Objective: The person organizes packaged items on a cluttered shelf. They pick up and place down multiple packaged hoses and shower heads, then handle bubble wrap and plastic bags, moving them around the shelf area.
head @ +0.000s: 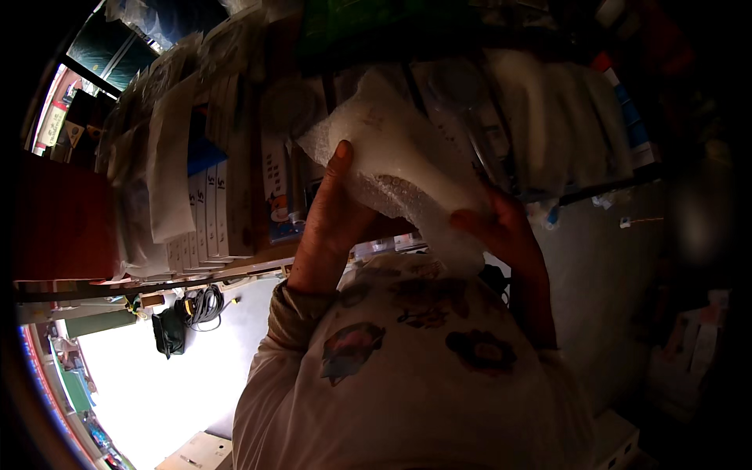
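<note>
Between my two hands is a white packet in bubble wrap (pixel 405 147), held up in front of the shelf. My left hand (pixel 338 200) grips its left side, the thumb lying on top of the wrap. At the lower right, my right hand (pixel 499 220) pinches the packet with thumb and fingers. One loose end of the wrap hangs down towards my printed shirt (pixel 417 364). What the wrap covers cannot be made out. Behind the packet stand clear plastic-packed items (pixel 464 100), partly hidden by it.
Upright white boxes (pixel 208 217) with handwritten marks line the shelf at left, beside a red box (pixel 64 217). More wrapped packets (pixel 558 123) stand at right. A coiled black cable (pixel 205 305) lies on the bright floor. A cardboard box (pixel 197 452) is at the bottom.
</note>
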Tool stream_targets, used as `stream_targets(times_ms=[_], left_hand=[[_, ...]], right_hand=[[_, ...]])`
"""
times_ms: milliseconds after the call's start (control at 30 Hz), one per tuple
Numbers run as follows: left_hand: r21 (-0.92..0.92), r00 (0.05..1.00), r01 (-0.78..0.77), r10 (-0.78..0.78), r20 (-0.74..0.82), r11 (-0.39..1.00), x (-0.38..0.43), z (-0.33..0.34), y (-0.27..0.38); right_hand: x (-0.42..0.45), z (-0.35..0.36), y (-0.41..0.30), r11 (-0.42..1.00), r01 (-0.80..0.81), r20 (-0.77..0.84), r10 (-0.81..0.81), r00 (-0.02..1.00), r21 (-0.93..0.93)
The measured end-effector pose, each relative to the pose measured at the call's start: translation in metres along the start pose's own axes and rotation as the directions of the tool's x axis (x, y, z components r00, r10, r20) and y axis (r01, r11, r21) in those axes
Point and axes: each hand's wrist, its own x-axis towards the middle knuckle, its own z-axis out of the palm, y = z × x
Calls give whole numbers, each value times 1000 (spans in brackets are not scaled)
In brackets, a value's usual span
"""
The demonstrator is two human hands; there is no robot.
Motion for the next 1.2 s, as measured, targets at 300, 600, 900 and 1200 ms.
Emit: stream_targets(times_ms=[300, 600, 900, 1200], left_hand=[[345, 995, -6, -28, 93, 938, 2, -4, -16], [568, 989, 2, -85, 119, 823, -6, 8, -16], [537, 994, -13, -47, 98, 843, -18, -3, -13], [532, 992, -19, -48, 113, 846, -21, -10, -11]], right_hand=[[27, 10, -6, 996, -70, -307, 85, 948, 58], [49, 11, 5, 999, -13, -370, -1, 929, -34], [75, 20, 26, 994, 20, -446, -67, 893, -110], [78, 26, 44, 976, 159, -468, -211, 858, -149]])
